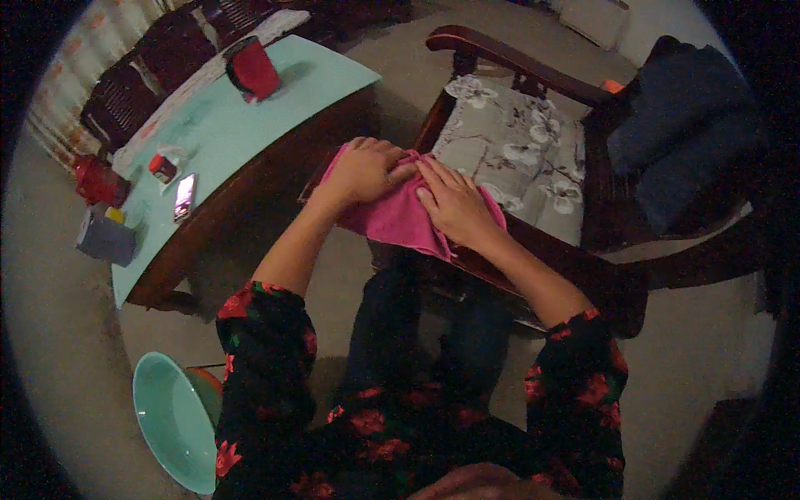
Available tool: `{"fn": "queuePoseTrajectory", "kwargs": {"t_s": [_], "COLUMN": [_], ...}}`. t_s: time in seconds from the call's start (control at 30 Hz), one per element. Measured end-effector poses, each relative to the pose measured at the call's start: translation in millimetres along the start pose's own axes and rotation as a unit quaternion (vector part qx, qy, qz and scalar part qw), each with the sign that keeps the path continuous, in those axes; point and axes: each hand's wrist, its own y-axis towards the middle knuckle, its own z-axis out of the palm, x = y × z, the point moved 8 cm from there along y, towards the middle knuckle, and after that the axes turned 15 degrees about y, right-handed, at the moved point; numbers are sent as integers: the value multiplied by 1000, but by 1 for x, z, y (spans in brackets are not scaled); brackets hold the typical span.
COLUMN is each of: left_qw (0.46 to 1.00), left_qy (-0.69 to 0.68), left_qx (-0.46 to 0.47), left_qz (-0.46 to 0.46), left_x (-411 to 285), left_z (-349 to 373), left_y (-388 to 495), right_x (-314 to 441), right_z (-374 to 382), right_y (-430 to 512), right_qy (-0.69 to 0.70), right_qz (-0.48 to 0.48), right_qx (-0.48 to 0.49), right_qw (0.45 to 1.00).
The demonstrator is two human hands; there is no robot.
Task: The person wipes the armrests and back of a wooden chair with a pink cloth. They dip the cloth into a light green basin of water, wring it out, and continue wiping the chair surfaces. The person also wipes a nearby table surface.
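Observation:
A pink cloth (pixel 400 215) is spread over the front end of a dark wooden armrest (pixel 562 269). My left hand (pixel 369 167) holds the cloth near its far left corner, fingers bent over the edge. Beside it, my right hand (pixel 456 200) grips the cloth on the right part, its fingers close together and pointing towards the left thumb. The thumb of the left hand almost meets the right fingertips. One corner of the cloth hangs down on the near side. Most of the armrest's end is hidden under cloth and hands.
A chair seat cushion with white flowers (pixel 519 150) lies beyond the armrest. Dark clothing (pixel 687 137) drapes over the chair. On the pale green table (pixel 231 131) are a phone (pixel 185 197), a red-lidded jar (pixel 162 167) and a red object (pixel 255 69). A green basin (pixel 175 419) stands low left.

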Motion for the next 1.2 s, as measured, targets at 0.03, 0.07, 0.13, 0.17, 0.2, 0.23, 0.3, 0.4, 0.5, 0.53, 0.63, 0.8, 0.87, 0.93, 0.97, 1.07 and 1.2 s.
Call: {"fn": "queuePoseTrajectory", "kwargs": {"t_s": [0.03, 0.07, 0.13, 0.17, 0.2, 0.23, 0.3, 0.4, 0.5, 0.53, 0.63, 0.8, 0.87, 0.93, 0.97, 1.07, 1.2], "left_qw": [1000, 999, 995, 994, 994, 993, 989, 979, 978, 980, 968, 892, 890, 882, 898, 932, 940], "left_qy": [-12, -39, -84, -68, -46, -23, 11, 30, 6, -45, -185, -413, -397, -384, -334, -168, -143], "left_qx": [-2, -27, -25, -57, -53, -48, -59, -108, -118, -72, -41, 3, 0, -28, -47, -126, -161], "left_qz": [-22, -25, -57, -58, -79, -101, -135, -173, -175, -182, -167, -184, -226, -271, -283, -295, -264], "left_x": [19, 28, 45, 45, 41, 34, 22, 11, 28, 41, 83, 113, 109, 100, 94, 67, 59], "left_z": [-2, -5, -6, -12, -11, -11, -16, -23, -15, -3, 20, 43, 42, 35, 29, 6, 0], "left_y": [-7, -16, -27, -36, -49, -62, -83, -99, -92, -85, -62, -60, -77, -95, -106, -134, -136], "right_x": [10, 19, 31, 41, 47, 51, 60, 62, 61, 59, 56, 54, 61, 67, 76, 90, 87], "right_z": [8, 16, 25, 25, 23, 23, 19, 16, 23, 28, 47, 72, 72, 70, 67, 58, 54], "right_y": [8, 16, 22, 18, 10, 2, -13, -16, 6, 19, 60, 94, 85, 68, 57, 31, 36], "right_qy": [5, 9, 12, 10, 7, 0, 19, 20, 15, 9, 17, 42, 24, -9, 10, 34, 43], "right_qz": [-16, -34, -32, -59, -74, -75, -106, -128, -153, -149, -140, -86, -96, -102, -131, -169, -160], "right_qx": [-2, -4, 9, 6, 11, 27, 48, 71, 71, 66, 41, 39, 42, 64, 58, 82, 119], "right_qw": [1000, 999, 999, 998, 997, 997, 993, 989, 986, 987, 989, 995, 994, 993, 990, 982, 979]}}
